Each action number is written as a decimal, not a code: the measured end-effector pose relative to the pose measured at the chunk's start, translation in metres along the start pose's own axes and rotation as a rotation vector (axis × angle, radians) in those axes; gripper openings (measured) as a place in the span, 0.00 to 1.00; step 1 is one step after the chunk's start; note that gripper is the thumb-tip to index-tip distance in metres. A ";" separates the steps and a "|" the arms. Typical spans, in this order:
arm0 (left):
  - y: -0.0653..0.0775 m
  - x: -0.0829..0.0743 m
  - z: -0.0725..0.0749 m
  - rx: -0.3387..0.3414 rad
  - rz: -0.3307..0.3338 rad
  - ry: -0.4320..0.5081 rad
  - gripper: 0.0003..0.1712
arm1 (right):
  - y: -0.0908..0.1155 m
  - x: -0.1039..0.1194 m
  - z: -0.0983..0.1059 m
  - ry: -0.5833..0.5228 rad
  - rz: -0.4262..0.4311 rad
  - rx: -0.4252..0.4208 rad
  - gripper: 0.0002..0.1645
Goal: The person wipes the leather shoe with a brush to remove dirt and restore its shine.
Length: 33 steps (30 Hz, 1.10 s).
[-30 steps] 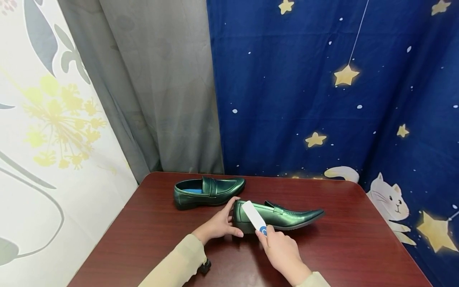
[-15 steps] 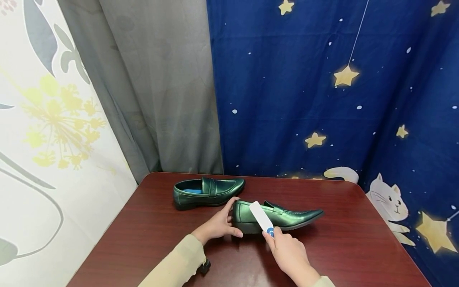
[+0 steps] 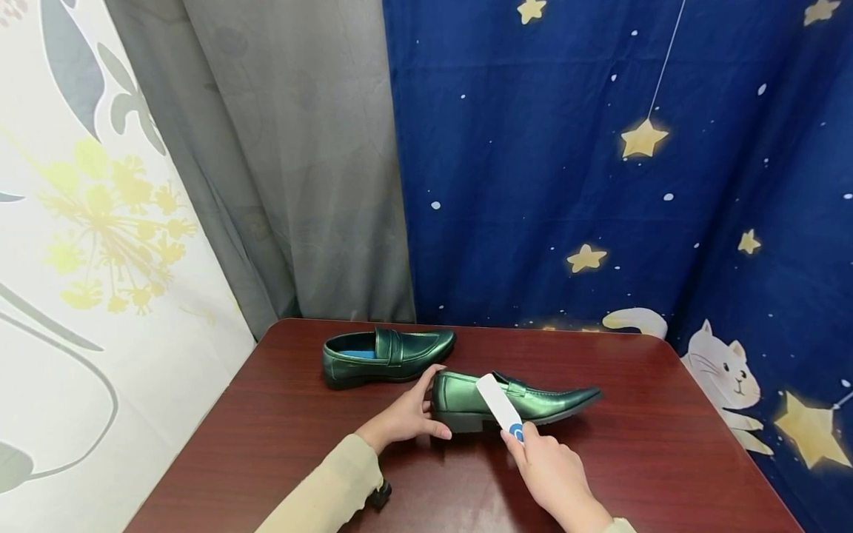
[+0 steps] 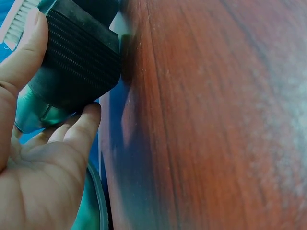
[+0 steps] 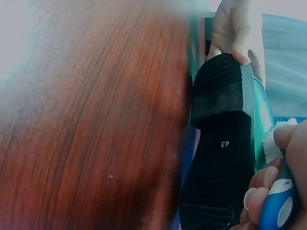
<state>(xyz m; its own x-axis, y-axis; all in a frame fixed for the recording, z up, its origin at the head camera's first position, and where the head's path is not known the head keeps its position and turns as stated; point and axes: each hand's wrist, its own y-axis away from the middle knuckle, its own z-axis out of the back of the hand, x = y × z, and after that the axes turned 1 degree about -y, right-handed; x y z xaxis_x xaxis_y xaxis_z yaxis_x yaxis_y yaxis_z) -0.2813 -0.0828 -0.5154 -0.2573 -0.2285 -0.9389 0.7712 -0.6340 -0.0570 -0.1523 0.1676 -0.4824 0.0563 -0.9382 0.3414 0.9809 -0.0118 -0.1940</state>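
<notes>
Fingers of the left hand (image 3: pixel 405 420) curl round the heel of the green shoe (image 3: pixel 460 396), on or just above the surface (image 3: pixel 266 459), unclear which; those of the right hand (image 3: pixel 554 472) grip the brush (image 3: pixel 497 402) at its side. Right wrist view crops the toe.

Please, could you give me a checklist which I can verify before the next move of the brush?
1. Left hand's grip on the near shoe, at its heel: ok.
2. Right hand's grip on the brush: ok.
3. Bristles against the near shoe's side: ok.
4. Far shoe upright, apart from the near one: ok.
5. Near shoe flat on its sole: not ok; the right wrist view shows the sole exposed.
6. Leather fully clean: cannot tell.
</notes>
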 end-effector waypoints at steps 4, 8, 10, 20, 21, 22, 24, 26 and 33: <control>0.000 0.000 0.000 0.004 0.003 0.005 0.63 | 0.001 -0.003 0.003 0.000 -0.016 0.016 0.29; 0.000 -0.001 0.000 0.005 0.005 0.009 0.63 | 0.002 -0.007 0.007 0.003 -0.031 0.037 0.29; 0.000 -0.001 0.000 0.004 0.006 0.007 0.63 | 0.003 -0.009 0.009 0.000 -0.036 0.046 0.30; 0.001 -0.002 0.000 0.015 0.007 0.026 0.62 | 0.006 -0.016 0.015 0.002 -0.057 0.083 0.32; 0.002 -0.002 0.000 0.017 0.005 0.030 0.62 | 0.006 -0.017 0.016 0.001 -0.055 0.079 0.32; 0.002 -0.002 0.000 0.017 0.004 0.031 0.62 | 0.006 -0.017 0.016 0.000 -0.053 0.075 0.31; 0.002 -0.003 0.000 0.017 0.004 0.029 0.62 | 0.007 -0.018 0.018 -0.002 -0.051 0.077 0.31; 0.002 -0.003 0.000 0.016 0.008 0.027 0.62 | 0.006 -0.019 0.020 -0.004 -0.049 0.079 0.31; 0.003 -0.005 0.000 0.008 0.026 0.007 0.62 | 0.004 -0.025 0.024 0.014 -0.056 0.113 0.30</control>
<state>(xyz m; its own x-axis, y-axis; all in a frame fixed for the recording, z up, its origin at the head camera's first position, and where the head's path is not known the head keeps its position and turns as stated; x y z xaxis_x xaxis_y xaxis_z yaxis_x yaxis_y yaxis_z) -0.2774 -0.0832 -0.5108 -0.2330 -0.2398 -0.9424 0.7729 -0.6338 -0.0299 -0.1454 0.1996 -0.4702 -0.0010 -0.9420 0.3357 0.9972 -0.0261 -0.0703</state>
